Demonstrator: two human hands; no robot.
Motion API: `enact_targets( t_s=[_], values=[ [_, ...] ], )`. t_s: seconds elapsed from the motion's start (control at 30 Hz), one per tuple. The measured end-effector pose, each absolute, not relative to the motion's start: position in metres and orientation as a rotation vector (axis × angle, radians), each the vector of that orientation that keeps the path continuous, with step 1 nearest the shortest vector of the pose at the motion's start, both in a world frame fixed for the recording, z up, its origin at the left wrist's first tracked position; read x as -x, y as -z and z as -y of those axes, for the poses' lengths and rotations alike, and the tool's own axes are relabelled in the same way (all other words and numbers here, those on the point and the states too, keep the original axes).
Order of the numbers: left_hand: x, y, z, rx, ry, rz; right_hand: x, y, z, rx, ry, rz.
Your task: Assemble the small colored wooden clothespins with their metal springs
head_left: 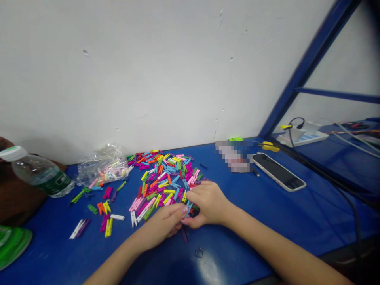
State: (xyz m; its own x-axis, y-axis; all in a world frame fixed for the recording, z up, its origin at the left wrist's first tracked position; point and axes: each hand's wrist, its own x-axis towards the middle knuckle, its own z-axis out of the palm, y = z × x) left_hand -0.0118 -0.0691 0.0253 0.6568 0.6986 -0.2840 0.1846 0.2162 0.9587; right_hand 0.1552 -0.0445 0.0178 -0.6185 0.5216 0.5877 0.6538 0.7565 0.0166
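Note:
A light-blue clothespin (189,208) is pinched between my two hands at the near edge of a heap of coloured clothespins (166,178). My left hand (170,220) is closed, its thumb against the blue clothespin and its other fingers partly hidden below. From the right, my right hand (209,204) grips the same piece with thumb and curled fingers. A dark purple clothespin piece (184,234) shows just under the hands. Closer to me, several small metal springs (199,252) lie on the blue table (237,241).
Loose clothespins (108,227) and a clear plastic bag (103,164) are to the left, beside a water bottle (41,172). A green object (13,245) sits at the near left. Rightward are a phone (279,171), cables (341,186) and a power strip (303,136).

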Motion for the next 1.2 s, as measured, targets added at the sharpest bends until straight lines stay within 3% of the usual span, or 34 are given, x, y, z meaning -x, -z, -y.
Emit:
enact_targets(
  t_s=[0.87,1.2],
  values=[
    [0.0124,-0.0264,0.0678,-1.119,-0.431,-0.696,-0.1578,-0.0140,0.0405,0.855,0.168,2.432],
    [0.0158,-0.0331,0.0656,-1.133,-0.417,-0.663,-0.1604,-0.0208,0.0427,0.839,-0.741,2.348]
  ],
)
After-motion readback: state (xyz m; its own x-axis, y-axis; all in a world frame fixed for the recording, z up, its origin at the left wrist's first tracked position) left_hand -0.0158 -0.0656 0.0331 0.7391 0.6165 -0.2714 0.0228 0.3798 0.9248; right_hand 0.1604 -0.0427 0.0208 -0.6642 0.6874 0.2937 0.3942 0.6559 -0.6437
